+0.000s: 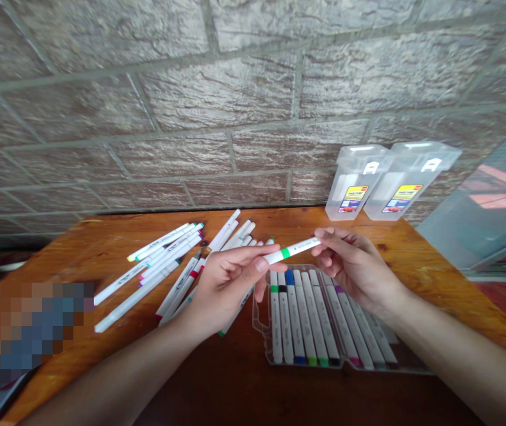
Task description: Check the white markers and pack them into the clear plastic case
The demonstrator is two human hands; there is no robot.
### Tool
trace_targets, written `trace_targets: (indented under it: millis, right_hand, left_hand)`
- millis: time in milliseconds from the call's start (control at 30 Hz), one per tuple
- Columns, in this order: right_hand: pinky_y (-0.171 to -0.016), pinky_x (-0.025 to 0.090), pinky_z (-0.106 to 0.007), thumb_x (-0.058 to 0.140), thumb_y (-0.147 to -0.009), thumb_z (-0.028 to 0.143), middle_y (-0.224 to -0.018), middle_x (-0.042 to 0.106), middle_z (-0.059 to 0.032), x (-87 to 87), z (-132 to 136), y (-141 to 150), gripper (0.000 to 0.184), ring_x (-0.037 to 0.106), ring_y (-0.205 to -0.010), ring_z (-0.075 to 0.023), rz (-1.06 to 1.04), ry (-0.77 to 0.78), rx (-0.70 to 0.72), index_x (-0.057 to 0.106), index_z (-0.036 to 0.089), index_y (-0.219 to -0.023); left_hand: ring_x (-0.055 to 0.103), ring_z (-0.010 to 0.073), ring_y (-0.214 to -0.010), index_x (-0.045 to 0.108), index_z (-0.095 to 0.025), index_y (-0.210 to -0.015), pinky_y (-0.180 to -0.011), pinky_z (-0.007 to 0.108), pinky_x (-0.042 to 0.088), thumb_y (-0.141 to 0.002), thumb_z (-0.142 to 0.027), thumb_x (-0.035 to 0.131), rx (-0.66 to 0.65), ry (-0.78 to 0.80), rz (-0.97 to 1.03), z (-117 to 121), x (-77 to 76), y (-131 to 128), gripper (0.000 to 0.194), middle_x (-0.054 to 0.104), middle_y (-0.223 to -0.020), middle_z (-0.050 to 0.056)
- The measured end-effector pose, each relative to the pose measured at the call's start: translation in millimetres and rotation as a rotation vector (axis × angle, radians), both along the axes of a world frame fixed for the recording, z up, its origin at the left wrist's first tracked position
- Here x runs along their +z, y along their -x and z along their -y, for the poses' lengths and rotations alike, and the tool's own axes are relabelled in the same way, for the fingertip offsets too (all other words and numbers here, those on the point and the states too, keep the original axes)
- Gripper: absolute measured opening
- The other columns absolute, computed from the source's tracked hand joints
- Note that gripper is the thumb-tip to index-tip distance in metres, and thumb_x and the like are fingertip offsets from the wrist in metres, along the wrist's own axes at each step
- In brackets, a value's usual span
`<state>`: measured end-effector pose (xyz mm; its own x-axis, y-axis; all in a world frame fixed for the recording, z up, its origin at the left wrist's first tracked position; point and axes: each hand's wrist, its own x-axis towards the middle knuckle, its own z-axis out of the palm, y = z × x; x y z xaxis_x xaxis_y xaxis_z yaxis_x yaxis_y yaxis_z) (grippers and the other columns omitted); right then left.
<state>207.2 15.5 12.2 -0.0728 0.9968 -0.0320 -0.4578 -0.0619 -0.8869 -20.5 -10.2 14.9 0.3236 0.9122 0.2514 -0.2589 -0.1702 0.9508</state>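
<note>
**Fig. 1. A marker held between two hands above an open case**

We see a white marker [292, 251] with a green band, held level at about 12 o'clock from the open clear plastic case [346, 368], over its near-parallel row of markers. The right hand [353, 269] pinches the far end, thumb and forefinger clamped on the barrel, its other fingers curled and close together. The left hand [230, 287] reaches the green-banded end with its fingers together; from this angle we cannot tell whether they clamp it or merely rest there. Holding the marker near both ends, as here, keeps the barrel steady and clear of the row below. Loose markers [164, 260] lie at 10 o'clock on the wooden tabletop [430, 266]. Two upright clear plastic cases [354, 183] stand at 1 o'clock against the brick wall [217, 100].
</note>
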Motion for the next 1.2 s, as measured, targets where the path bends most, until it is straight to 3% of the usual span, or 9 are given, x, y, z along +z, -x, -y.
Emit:
trace_targets:
  millis: [167,433,867,1200]
  right_hand:
    - [-0.036,0.041,-0.012,0.096,-0.070,0.035,-0.063,0.070,-0.0006,1.0,1,1,0.029,0.050,-0.044,-0.0042,0.016,-0.012,-0.021,0.076,0.014,-0.069]
    - [-0.037,0.040,-0.015,0.094,-0.072,0.037,-0.064,0.071,-0.0016,1.0,2,0,0.027,0.050,-0.046,-0.0064,0.076,-0.084,-0.100,0.076,0.017,-0.072]
    - [-0.040,0.043,-0.021,0.084,-0.087,0.036,-0.069,0.072,-0.0011,-3.4,6,-3,0.020,0.053,-0.047,-0.0091,0.253,-0.264,-0.108,0.075,0.021,-0.078]
    - [-0.039,0.043,-0.021,0.083,-0.088,0.038,-0.069,0.072,-0.0018,-3.1,8,0,0.021,0.054,-0.046,-0.0095,0.291,-0.283,-0.101,0.074,0.021,-0.080]
  left_hand:
    - [0.059,0.0060,-0.054,0.082,-0.027,-0.116,-0.058,0.021,0.048,-0.097,-0.034,0.072,0.000,0.035,0.027,-3,-3.8,1,0.023,0.084,-0.097,0.008]
    - [0.055,0.0091,-0.051,0.083,-0.015,-0.109,-0.057,0.027,0.049,-0.090,-0.035,0.078,0.196,0.089,-0.134,-2,6.4,-6,0.028,0.083,-0.089,0.010]
    - [0.057,0.0102,-0.058,0.082,-0.014,-0.104,-0.059,0.026,0.045,-0.086,-0.034,0.081,0.205,0.107,-0.158,-7,-1.5,-2,0.027,0.080,-0.086,0.008]
    - [0.055,0.0093,-0.057,0.080,-0.013,-0.092,-0.057,0.024,0.043,-0.084,-0.032,0.083,0.221,0.102,-0.178,-7,1.2,-3,0.021,0.073,-0.076,0.004]
